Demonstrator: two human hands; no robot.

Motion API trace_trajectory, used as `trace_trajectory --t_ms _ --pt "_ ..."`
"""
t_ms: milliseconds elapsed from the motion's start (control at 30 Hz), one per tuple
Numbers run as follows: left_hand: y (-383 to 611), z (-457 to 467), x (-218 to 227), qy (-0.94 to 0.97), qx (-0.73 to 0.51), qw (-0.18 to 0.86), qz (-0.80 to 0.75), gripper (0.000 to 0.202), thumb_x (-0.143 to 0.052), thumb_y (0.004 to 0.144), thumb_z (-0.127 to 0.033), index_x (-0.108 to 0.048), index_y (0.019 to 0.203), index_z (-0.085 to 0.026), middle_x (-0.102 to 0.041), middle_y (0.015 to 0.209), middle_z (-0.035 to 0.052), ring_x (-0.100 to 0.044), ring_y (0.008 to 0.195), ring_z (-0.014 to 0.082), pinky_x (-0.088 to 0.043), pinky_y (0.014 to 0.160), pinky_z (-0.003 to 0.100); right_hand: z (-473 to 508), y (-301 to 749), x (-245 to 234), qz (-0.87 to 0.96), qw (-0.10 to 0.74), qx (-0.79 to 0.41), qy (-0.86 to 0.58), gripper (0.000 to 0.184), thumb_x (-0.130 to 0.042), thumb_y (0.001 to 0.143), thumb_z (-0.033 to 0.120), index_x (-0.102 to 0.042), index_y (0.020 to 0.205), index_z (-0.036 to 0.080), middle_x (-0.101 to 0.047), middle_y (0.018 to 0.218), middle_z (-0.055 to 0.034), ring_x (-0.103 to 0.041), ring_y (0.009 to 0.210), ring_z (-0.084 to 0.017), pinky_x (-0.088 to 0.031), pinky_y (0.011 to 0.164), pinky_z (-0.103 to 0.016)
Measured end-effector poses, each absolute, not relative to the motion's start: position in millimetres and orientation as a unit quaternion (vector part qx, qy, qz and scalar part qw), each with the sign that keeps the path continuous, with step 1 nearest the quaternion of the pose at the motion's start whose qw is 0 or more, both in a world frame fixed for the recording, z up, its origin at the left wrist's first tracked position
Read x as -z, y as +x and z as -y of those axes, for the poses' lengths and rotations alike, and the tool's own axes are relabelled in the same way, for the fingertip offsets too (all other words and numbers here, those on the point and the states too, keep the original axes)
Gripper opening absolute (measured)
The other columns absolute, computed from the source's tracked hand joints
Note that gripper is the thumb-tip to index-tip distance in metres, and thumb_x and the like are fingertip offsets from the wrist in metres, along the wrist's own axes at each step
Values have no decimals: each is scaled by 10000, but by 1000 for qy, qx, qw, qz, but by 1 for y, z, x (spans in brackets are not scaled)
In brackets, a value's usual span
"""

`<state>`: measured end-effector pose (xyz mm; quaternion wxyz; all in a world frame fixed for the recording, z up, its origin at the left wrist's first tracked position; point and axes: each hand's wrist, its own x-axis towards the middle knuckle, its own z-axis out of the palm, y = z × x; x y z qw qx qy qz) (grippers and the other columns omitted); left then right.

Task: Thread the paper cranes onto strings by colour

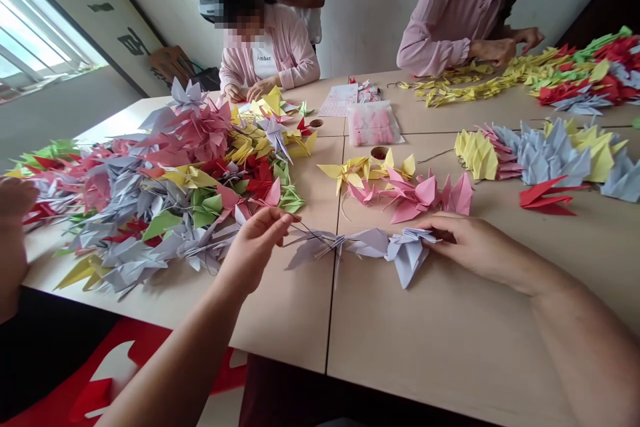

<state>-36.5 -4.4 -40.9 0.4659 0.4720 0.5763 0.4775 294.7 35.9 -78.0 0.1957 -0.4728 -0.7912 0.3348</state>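
Note:
My left hand (256, 248) pinches the end of a dark thread (311, 233) above the near edge of the table. The thread runs right into a short row of lavender-grey origami cranes (369, 243). At the row's other end, the fingers of my right hand (465, 239) close on a folded lavender-grey crane (407, 255). Just behind the row lie pink cranes (423, 192) and yellow cranes (350, 172). A red crane (549, 197) rests beyond my right wrist.
A big heap of mixed-colour cranes (150, 180) covers the table's left part. Strung cranes (545, 150) lie at the right. Farther back are a plastic bag (374, 124) and a brown roll (380, 153). Two people work across the table; another stands behind. Someone's arm (11, 247) shows at far left.

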Motion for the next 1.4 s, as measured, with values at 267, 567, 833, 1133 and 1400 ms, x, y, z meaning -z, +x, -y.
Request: trace_trajectory --t_ms 267,567,833,1133,1400 --pt "-61 12 28 174 -582 613 -505 92 -541 824 -131 -563 735 -137 -565 639 -1 -500 491 54 -444 442 142 -33 298 69 787 152 -275 -530 186 -508 848 333 -652 901 228 -697 860 -19 -642 757 -207 -480 646 -314" --pt "-96 32 15 261 -635 475 -551 100 -570 734 -70 -606 760 -160 -521 605 -12 -497 506 68 -455 416 137 -28 298 64 753 137 -311 -563 115 -525 844 330 -608 888 264 -682 857 27 -630 730 -167 -452 636 -274" --pt "-101 36 33 338 -567 347 -666 272 -714 673 -236 -611 925 -223 -587 859 10 -535 633 90 -462 494 167 -28 295 60 768 152 -303 -543 121 -521 842 309 -627 867 257 -688 858 22 -634 745 -163 -457 636 -265" --pt "-83 52 40 668 -324 -55 -668 352 -634 775 -256 -624 1099 -392 -416 1380 -99 -501 1106 291 -277 1074 459 -23 295 51 767 142 -274 -562 66 -555 807 281 -581 782 225 -668 702 23 -619 631 -148 -421 557 -229" --pt "13 32 37 847 -235 21 -476 444 -590 834 -263 -480 1264 -253 -477 1355 76 -333 1315 272 -271 1098 447 -23 296 52 781 152 -253 -550 35 -516 793 200 -506 773 227 -629 686 39 -577 616 -132 -400 559 -225"
